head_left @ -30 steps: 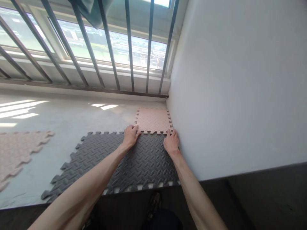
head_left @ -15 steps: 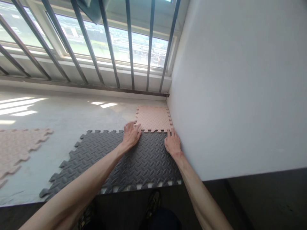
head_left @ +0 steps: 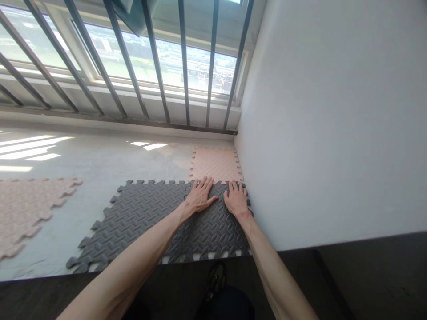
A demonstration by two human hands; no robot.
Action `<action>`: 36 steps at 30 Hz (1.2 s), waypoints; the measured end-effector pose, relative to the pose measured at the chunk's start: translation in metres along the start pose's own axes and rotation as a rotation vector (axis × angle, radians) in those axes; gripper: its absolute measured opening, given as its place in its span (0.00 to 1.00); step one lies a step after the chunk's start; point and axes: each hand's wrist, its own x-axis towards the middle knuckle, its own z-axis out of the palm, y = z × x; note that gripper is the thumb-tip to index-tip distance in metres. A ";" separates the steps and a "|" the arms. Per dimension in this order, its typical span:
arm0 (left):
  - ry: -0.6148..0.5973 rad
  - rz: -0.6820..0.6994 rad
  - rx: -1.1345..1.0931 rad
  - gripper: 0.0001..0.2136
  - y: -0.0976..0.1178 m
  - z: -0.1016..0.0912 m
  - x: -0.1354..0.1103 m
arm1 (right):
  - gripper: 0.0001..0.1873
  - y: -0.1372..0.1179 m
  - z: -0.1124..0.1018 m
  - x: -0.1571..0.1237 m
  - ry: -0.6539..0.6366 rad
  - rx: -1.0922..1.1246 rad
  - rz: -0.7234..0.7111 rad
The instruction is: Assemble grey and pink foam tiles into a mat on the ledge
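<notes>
A pink foam puzzle mat [head_left: 216, 163] lies in the corner against the white wall, its toothed near edge meeting a dark grey foam mat [head_left: 140, 218] on the pale floor. My left hand [head_left: 200, 196] lies flat on the grey mat with its fingers stretched out toward the seam between the two mats. My right hand [head_left: 236, 200] rests flat beside it, fingers apart, fingertips at the same seam close to the wall. Neither hand holds anything.
Another pink foam mat [head_left: 26, 209] lies loose on the floor at the far left. A barred window [head_left: 180, 66] runs along the back. The white wall [head_left: 333, 124] bounds the right side. A dark ledge [head_left: 367, 275] and my shoe [head_left: 215, 278] are nearest me.
My left hand has slid right along the seam, from the pink mat's left corner to its middle. Both hands went from pressing with bent fingers to lying flat.
</notes>
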 end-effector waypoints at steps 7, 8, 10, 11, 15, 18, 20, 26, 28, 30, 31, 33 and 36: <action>0.012 -0.142 -0.036 0.50 0.011 -0.003 -0.019 | 0.35 0.001 -0.008 0.000 -0.120 0.011 0.024; -0.002 -0.157 -0.044 0.51 0.011 -0.008 -0.022 | 0.34 -0.001 -0.014 0.000 -0.147 0.023 0.042; -0.066 -0.180 -0.062 0.53 0.010 -0.021 -0.028 | 0.31 -0.010 -0.028 -0.007 -0.136 0.058 0.041; -0.109 -0.187 -0.076 0.53 0.010 -0.029 -0.033 | 0.30 -0.016 -0.035 -0.015 -0.097 0.085 0.007; -0.082 -0.074 -0.167 0.38 0.008 -0.058 -0.087 | 0.25 -0.044 -0.061 -0.084 0.100 0.273 -0.293; 0.086 0.067 -0.202 0.23 -0.002 -0.070 -0.171 | 0.19 -0.057 -0.062 -0.168 0.076 0.412 -0.454; 0.142 0.052 -0.212 0.17 -0.017 -0.077 -0.239 | 0.16 -0.058 -0.051 -0.224 0.027 0.460 -0.485; 0.370 -0.469 -0.296 0.13 -0.104 -0.102 -0.423 | 0.15 -0.041 -0.004 -0.302 -0.017 0.523 -0.379; 0.437 -0.726 -0.350 0.15 -0.143 -0.107 -0.468 | 0.16 -0.037 0.003 -0.300 -0.038 0.531 -0.289; 0.484 -0.930 -0.364 0.15 -0.181 -0.111 -0.502 | 0.16 -0.036 0.006 -0.294 -0.060 0.531 -0.228; 0.509 -0.997 -0.333 0.15 -0.199 -0.114 -0.515 | 0.16 -0.036 0.006 -0.291 -0.071 0.531 -0.213; 0.581 -1.093 -0.204 0.17 -0.230 -0.123 -0.530 | 0.16 -0.039 0.007 -0.288 -0.083 0.529 -0.197; 0.685 -1.264 -0.050 0.24 -0.271 -0.143 -0.533 | 0.16 -0.046 0.009 -0.288 -0.086 0.530 -0.212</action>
